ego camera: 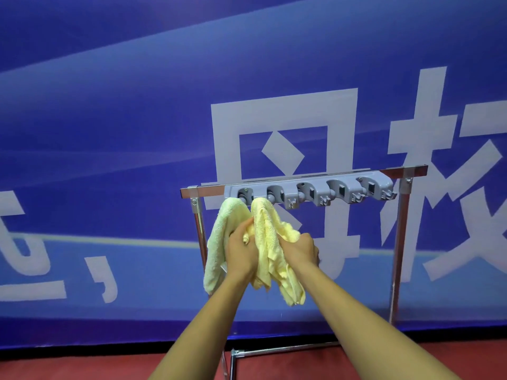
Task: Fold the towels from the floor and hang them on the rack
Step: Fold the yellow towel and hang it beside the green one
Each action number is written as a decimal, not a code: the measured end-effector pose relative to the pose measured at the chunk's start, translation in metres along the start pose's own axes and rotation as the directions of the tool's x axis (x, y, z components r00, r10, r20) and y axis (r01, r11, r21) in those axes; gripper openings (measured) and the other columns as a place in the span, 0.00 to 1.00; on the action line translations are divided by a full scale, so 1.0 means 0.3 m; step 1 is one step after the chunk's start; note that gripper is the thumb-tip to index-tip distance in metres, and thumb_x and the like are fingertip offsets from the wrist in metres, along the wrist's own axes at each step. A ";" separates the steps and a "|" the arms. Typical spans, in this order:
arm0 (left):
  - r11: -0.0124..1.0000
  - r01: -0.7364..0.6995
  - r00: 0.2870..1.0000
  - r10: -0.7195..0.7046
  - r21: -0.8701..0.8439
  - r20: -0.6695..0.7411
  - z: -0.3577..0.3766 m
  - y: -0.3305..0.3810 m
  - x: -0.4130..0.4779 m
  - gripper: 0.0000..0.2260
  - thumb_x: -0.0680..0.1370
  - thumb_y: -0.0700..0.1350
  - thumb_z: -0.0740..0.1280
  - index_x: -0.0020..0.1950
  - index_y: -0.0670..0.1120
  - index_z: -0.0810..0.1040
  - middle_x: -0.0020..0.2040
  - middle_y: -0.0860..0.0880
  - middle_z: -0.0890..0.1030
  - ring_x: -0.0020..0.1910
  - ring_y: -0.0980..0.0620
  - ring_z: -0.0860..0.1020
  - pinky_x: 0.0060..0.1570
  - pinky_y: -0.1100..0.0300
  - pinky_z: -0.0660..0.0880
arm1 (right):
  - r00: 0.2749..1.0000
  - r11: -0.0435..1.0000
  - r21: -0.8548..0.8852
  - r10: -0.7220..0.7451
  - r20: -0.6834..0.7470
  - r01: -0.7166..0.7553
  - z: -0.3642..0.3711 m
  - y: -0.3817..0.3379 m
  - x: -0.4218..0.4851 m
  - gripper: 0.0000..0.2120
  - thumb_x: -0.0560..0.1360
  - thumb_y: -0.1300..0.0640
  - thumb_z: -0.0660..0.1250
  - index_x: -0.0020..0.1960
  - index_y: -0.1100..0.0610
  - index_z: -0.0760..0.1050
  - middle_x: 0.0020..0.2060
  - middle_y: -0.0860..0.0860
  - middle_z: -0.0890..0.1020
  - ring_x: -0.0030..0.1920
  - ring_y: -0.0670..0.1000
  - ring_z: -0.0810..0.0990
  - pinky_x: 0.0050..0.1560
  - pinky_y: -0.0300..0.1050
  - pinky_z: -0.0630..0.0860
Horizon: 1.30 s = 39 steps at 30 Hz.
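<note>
A chrome rack (411, 171) stands against the blue wall, with a grey strip of clips and hooks (312, 192) along its top bar. A pale green towel (216, 242) hangs from the strip's left end. Right beside it a yellow towel (270, 231) hangs from the neighbouring clip, bunched and uneven. My left hand (241, 250) grips the yellow towel's left side, between the two towels. My right hand (300, 249) clutches its right side at the same height. The towel's lower folds dangle between my forearms.
A blue banner (109, 133) with large white characters covers the wall behind the rack. The rack's base bar (285, 349) runs low over the red floor (55, 371). Several grey clips to the right of the towels carry nothing.
</note>
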<state>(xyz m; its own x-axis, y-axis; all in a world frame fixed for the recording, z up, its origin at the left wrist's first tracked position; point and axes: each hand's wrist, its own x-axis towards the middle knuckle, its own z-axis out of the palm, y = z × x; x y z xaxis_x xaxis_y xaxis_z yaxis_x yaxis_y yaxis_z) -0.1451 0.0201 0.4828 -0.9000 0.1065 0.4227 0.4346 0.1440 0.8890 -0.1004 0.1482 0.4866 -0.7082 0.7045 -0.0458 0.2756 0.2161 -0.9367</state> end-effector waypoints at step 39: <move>0.961 0.019 0.991 -0.053 0.277 0.119 -0.113 0.439 -0.246 0.18 0.79 0.39 0.63 0.69 0.46 0.78 0.68 0.46 0.79 0.67 0.48 0.76 0.57 0.61 0.69 | 0.939 0.879 -0.335 -0.336 0.069 0.339 -0.279 -0.202 -0.367 0.39 0.72 0.33 0.68 0.74 0.55 0.63 0.68 0.56 0.75 0.66 0.62 0.75 0.61 0.59 0.74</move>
<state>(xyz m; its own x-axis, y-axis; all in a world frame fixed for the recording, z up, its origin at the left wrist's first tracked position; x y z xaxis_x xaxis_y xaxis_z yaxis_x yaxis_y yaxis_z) -0.0224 -0.0021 0.5746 -0.9115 0.2146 0.3507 0.4101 0.4125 0.8134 0.0153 0.1142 0.5777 -0.8027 0.5425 0.2478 0.2199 0.6554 -0.7225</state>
